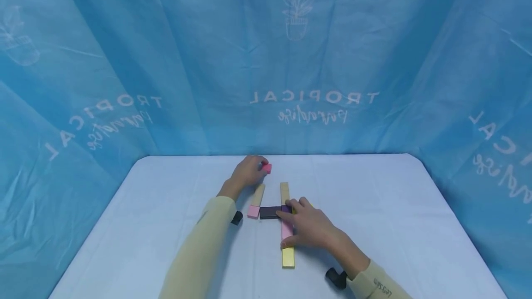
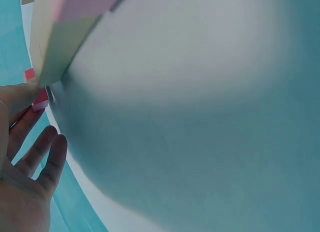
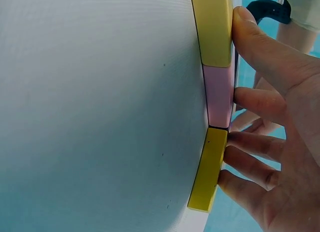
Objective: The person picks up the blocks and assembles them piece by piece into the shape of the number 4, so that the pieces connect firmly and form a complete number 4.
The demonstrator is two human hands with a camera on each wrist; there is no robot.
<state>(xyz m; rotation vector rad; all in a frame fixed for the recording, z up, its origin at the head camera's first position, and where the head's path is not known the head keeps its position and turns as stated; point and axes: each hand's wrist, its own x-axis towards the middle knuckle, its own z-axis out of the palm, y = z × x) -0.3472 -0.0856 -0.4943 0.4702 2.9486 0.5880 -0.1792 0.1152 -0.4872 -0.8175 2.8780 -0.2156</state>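
At the back of the white table, my left hand [image 1: 248,172] pinches a small red block [image 1: 267,168] between thumb and fingertip. Its remaining fingers spread loosely in the left wrist view. My right hand [image 1: 311,226] lies over a column of blocks with its fingers extended. Along that column are a plain wooden block [image 1: 284,192], a dark purple block [image 1: 286,208], a pink block [image 1: 287,230] and a yellow block [image 1: 288,259]. In the right wrist view, the thumb touches the nearer yellow block, while fingertips touch the pink block and another yellow block [image 3: 207,169].
A black block [image 1: 269,213] bridges the column and a small light pink block [image 1: 253,212]. Behind the pink one, a plain wooden block [image 1: 258,194] slants away. A blue printed curtain [image 1: 266,59] hangs around the white table [image 1: 374,225].
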